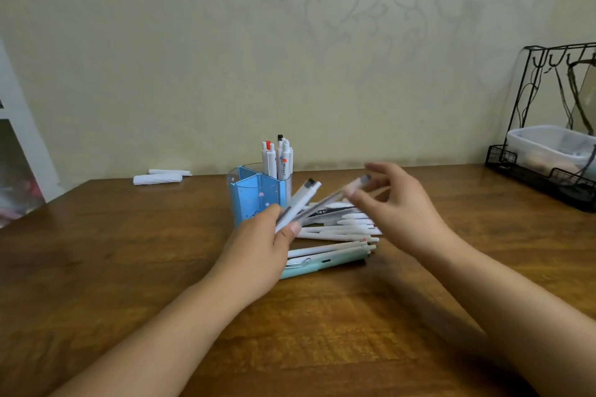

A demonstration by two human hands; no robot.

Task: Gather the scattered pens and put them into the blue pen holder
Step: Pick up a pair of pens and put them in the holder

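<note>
1. Left grip (271,235): fingers and thumb are clamped on the lower ends of two pens, a white pen (298,203) with a dark clip and a clear pen (332,198), both angled up and to the right above the counter (129,251).
2. Right grip (400,203): fingers are spread apart around the upper end of the clear pen (motion blur hides whether they touch it).
3. Blue pen holder (258,200): it stands upright on the counter just behind the left grip, and several white pens (279,158) stand in its rear compartment.
4. Loose pens (342,229): a pile of white ones lies flat on the counter between the two hands, just right of the holder.
5. A mint-green pen (322,264) lies nearest the person, partly under the left grip.
6. A black wire rack (545,126) stands at the far right of the counter.
</note>
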